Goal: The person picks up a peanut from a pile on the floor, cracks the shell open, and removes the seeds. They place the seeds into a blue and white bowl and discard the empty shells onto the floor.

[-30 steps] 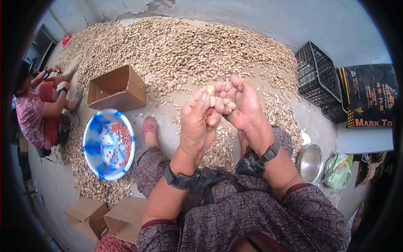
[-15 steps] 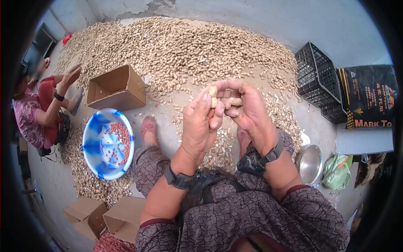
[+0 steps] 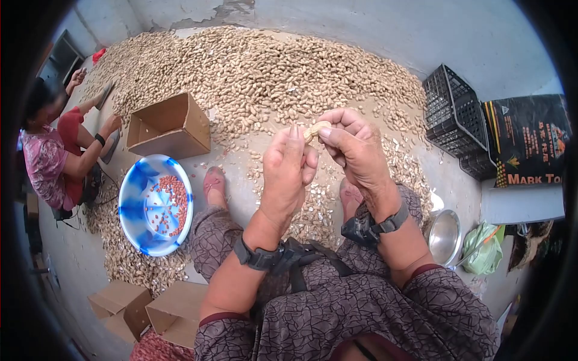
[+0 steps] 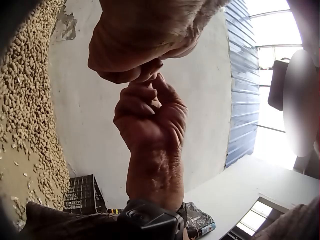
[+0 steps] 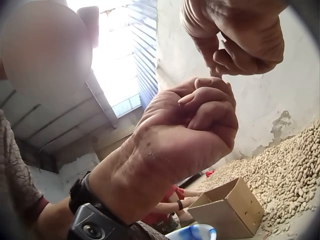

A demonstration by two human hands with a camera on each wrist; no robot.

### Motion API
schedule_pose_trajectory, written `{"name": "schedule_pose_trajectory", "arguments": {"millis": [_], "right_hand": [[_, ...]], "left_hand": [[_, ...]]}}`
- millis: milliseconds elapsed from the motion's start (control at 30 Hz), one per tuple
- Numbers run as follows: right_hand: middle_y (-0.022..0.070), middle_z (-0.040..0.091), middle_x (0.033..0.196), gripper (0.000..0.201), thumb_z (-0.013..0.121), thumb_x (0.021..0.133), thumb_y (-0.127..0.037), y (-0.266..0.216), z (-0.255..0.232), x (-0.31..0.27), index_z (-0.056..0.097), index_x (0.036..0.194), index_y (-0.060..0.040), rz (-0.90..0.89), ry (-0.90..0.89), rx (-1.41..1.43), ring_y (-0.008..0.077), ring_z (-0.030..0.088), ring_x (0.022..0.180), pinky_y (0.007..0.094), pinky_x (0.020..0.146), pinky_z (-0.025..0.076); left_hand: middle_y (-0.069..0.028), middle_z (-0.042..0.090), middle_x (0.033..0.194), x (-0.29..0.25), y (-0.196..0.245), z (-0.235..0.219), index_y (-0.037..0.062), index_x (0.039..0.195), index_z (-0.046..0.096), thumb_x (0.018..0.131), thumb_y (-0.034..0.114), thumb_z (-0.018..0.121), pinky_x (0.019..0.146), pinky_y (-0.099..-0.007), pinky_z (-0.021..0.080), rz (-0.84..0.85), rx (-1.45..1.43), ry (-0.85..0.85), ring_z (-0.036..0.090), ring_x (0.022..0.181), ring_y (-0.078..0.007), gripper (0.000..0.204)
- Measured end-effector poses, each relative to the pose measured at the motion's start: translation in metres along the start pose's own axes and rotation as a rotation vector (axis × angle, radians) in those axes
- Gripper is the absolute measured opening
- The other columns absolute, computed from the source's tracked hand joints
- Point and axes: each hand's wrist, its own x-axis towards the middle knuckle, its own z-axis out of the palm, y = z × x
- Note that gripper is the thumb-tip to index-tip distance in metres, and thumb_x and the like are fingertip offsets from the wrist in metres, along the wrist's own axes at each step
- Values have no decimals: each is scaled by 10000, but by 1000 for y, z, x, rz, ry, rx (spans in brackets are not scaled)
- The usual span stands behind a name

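In the head view an unshelled peanut [image 3: 314,130] spans the gap between the two hands, above the lap. My left hand [image 3: 283,168] pinches its left end between thumb and fingers, the other fingers curled. From the other side my right hand [image 3: 361,153] grips it, thumb lying on the shell. Both wrist views show the left hand [image 5: 187,122] and right hand [image 4: 152,120] meeting at the fingertips; the peanut is hidden there. Anything else inside the curled fingers is covered.
A large heap of peanuts [image 3: 259,72] spreads along the wall. To the left stand a blue-and-white basin [image 3: 128,207] with red kernels and a cardboard box [image 3: 159,141]. Another person [image 3: 48,150] sits far left. At right are a black crate [image 3: 454,108] and metal bowl [image 3: 444,237].
My hands have turned and closed together on one peanut. The right thumb has come onto the shell; the other peanuts and red kernel seen before are out of sight. The seated person's arms moved.
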Motion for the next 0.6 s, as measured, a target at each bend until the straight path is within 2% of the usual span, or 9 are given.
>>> {"name": "schedule_pose_trajectory", "arguments": {"millis": [67, 133, 233, 367, 433, 500, 533, 567, 600], "right_hand": [[13, 572, 698, 148, 568, 780, -107, -3, 2, -1, 550, 882, -1, 3, -25, 37, 22, 436, 530, 162, 452, 337], [14, 573, 694, 127, 558, 782, -102, -4, 3, -1, 546, 866, -8, 6, -47, 75, 24, 435, 526, 162, 447, 335], [15, 573, 676, 124, 548, 788, -118, -6, 5, -2, 547, 851, -11, 21, -58, 17, 26, 436, 514, 161, 440, 333], [11, 556, 628, 141, 536, 798, -159, -10, 7, -4, 546, 806, -19, 37, -84, -115, 34, 433, 496, 167, 441, 339], [8, 547, 611, 149, 532, 800, -171, -8, 7, -4, 545, 789, -23, 19, -100, -150, 37, 432, 490, 169, 441, 340], [-1, 531, 595, 158, 522, 802, -180, -7, 6, -3, 544, 767, -28, 26, -23, -209, 45, 432, 479, 176, 432, 340], [-9, 524, 589, 148, 514, 798, -174, -10, 6, -4, 549, 759, -35, 87, 35, -184, 39, 429, 468, 170, 414, 326], [-9, 524, 589, 148, 514, 798, -174, -9, 4, -3, 549, 759, -35, 95, 21, -177, 39, 429, 468, 170, 414, 326], [-10, 524, 590, 141, 512, 794, -169, -8, -1, -1, 553, 762, -38, 117, 26, -158, 34, 428, 465, 164, 405, 317]], "left_hand": [[-7, 469, 576, -1, 2, 1, 24, 972, 481, 911, 247, 407, 379, -154, 267, -29, 10, 36, 353, 433, -36, 243], [2, 463, 569, -2, 5, 3, 33, 882, 509, 914, 296, 390, 379, -156, 262, -40, 59, -10, 350, 436, -34, 290], [-8, 477, 603, 1, 1, -1, 30, 913, 536, 914, 333, 390, 360, -149, 260, 36, 143, 9, 344, 421, -33, 337], [-2, 464, 600, -1, 4, -4, 25, 882, 543, 909, 348, 397, 353, -151, 252, 15, 248, -40, 347, 431, -32, 355], [4, 441, 575, 0, 7, -5, 25, 823, 532, 906, 367, 394, 350, -156, 253, -105, 160, -80, 346, 430, -34, 377], [6, 424, 557, -1, 19, -8, 32, 761, 500, 904, 380, 393, 351, -161, 246, -134, 202, -32, 330, 424, -35, 391], [10, 412, 532, 1, 32, -13, 37, 734, 497, 902, 372, 398, 350, -168, 236, -124, 199, 30, 317, 409, -39, 388], [15, 400, 507, 3, 43, -21, 41, 706, 494, 901, 365, 403, 349, -175, 226, -118, 196, 90, 304, 394, -43, 388], [13, 403, 521, 5, 52, -34, 49, 711, 483, 902, 352, 407, 347, -172, 218, -39, 233, 179, 297, 398, -40, 366]]}}
